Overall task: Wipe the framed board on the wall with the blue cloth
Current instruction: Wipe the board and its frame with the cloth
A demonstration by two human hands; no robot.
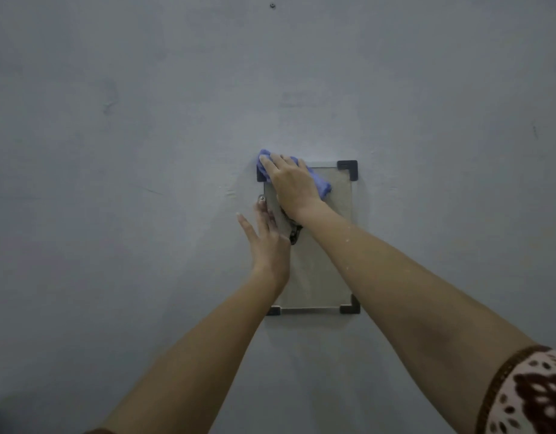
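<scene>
A small upright framed board (326, 264) hangs on the grey wall, a pale panel with black corner brackets. My right hand (293, 186) presses the blue cloth (322, 183) flat against the board's top left corner, covering that bracket. My left hand (267, 239) lies flat with fingers apart on the board's left edge, holding nothing. A small metal clip (262, 198) sits at my left fingertips. A dark object (295, 234) on the panel is partly hidden between my hands.
The grey wall (145, 151) fills the view around the board. A small dark screw or hole (272, 6) sits high above. My patterned right sleeve (533, 393) shows at the lower right.
</scene>
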